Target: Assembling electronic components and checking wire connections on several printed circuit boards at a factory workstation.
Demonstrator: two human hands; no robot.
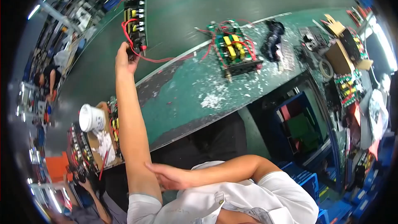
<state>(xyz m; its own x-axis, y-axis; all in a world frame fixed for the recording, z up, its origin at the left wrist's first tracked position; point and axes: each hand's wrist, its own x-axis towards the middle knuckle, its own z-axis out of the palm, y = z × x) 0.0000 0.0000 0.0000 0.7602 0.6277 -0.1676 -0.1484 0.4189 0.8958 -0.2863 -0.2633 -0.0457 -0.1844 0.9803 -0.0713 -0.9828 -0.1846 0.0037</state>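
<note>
Green bench point(182, 103): near edge slants away toward the right; flecked surface separates it from the circuit board point(234, 49) by the far edge. Left hand point(127, 61) grips the near end of the long board assembly point(135, 20), far left. Right hand point(172, 177) touches the left forearm; fingers partly hidden, can't tell how closed. Count: one black bundle point(273, 39) and one tape roll point(326, 69) right, one white tub point(92, 118) left.

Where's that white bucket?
In the head view, the white bucket is toward the left, beside the left forearm and lower than the left hand.
</note>
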